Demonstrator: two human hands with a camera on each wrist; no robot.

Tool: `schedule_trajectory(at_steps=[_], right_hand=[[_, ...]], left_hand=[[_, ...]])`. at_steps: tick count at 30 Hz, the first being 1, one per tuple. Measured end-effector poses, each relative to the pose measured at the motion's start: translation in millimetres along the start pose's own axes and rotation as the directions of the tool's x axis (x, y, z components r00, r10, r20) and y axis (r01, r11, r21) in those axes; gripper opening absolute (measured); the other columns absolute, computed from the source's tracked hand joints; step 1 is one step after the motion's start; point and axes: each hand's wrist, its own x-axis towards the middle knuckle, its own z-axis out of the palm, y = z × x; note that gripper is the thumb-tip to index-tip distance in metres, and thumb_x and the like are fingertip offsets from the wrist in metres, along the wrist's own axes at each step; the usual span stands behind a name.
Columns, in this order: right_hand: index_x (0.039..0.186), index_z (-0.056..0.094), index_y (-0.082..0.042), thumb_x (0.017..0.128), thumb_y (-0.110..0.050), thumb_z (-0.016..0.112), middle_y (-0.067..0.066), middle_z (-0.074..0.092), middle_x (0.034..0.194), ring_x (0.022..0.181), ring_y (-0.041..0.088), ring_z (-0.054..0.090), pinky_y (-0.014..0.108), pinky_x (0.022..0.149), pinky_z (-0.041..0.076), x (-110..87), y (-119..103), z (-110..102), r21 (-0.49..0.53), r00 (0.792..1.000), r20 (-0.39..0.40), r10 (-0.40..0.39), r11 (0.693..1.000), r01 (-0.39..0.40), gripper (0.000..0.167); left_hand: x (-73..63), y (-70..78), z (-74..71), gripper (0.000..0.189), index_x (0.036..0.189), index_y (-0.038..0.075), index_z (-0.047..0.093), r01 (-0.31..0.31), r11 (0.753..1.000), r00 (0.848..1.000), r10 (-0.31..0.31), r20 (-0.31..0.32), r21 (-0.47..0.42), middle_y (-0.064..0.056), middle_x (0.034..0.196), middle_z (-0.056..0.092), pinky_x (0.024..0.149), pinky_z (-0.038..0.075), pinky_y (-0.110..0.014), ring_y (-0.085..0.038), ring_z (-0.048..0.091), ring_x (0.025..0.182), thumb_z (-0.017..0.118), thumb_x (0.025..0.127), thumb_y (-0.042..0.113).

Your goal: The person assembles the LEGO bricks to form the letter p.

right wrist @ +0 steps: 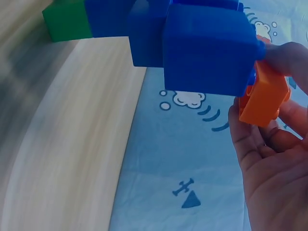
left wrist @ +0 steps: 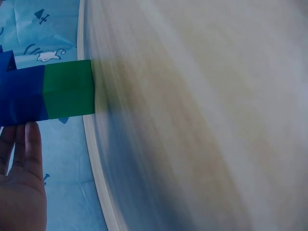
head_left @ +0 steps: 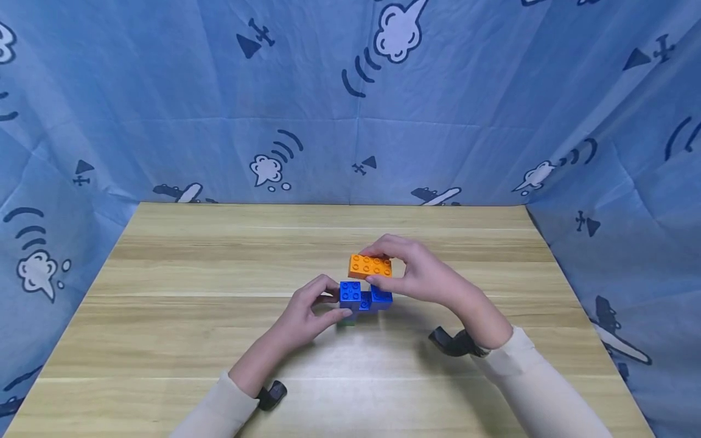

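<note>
A blue toy brick structure (head_left: 350, 295) stands over the middle of the table, with two raised blue parts and a lower blue part between them. Its foot is a green brick (left wrist: 69, 89), mostly hidden in the head view. My left hand (head_left: 311, 311) pinches the structure's left side between thumb and fingers. An orange building brick (head_left: 370, 266), studs up, is gripped between the thumb and fingers of my right hand (head_left: 420, 271). In the right wrist view the orange brick (right wrist: 265, 94) is right at the top of the nearer blue part (right wrist: 209, 50); whether it is pressed down cannot be told.
The wooden table (head_left: 219, 255) spreads around both hands. Blue patterned cloth (head_left: 306, 73) hangs behind it and along both sides. A black strap piece (head_left: 454, 342) sits at the right wrist, and another black piece (head_left: 272, 395) at the left wrist.
</note>
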Motion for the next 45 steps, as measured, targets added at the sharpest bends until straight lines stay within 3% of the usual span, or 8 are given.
schedule_trajectory(at_steps=[5,19,45], right_hand=[[0.126,0.073,-0.013,0.09,-0.017,0.082,-0.001,0.074,0.118,0.103,0.013,0.066,0.033,0.093,0.062,-0.5,-4,2,0.017,1.0,0.022,-0.015,1.0,0.015,0.037],[0.123,0.074,-0.013,0.089,-0.016,0.083,-0.002,0.075,0.116,0.102,0.011,0.066,0.028,0.088,0.062,-2.3,-10,6,0.002,0.992,0.061,-0.11,0.994,0.11,0.035],[0.125,0.073,-0.013,0.091,-0.016,0.08,-0.002,0.072,0.116,0.1,0.009,0.064,0.027,0.088,0.061,-4.1,-15,10,-0.004,0.99,0.096,-0.103,0.995,0.104,0.035]], left_hand=[[-0.4,-0.1,-0.3,0.027,0.112,0.007,0.061,0.005,1.0,1.0,-0.005,0.004,-0.01,-0.01,0.115,0.068,0.1,0.063,-0.03,-0.026,0.07,0.113,0.08,0.092,0.008],[0.5,-0.5,0.0,0.027,0.114,0.008,0.062,-0.016,1.0,1.0,0.016,0.007,-0.004,-0.008,0.115,0.067,0.101,0.063,-0.03,-0.026,0.07,0.114,0.079,0.093,0.011],[0.3,-2.0,-0.9,0.027,0.115,0.008,0.062,-0.018,1.0,1.0,0.018,0.013,0.01,-0.009,0.118,0.068,0.102,0.062,-0.029,-0.023,0.069,0.115,0.079,0.094,0.011]])
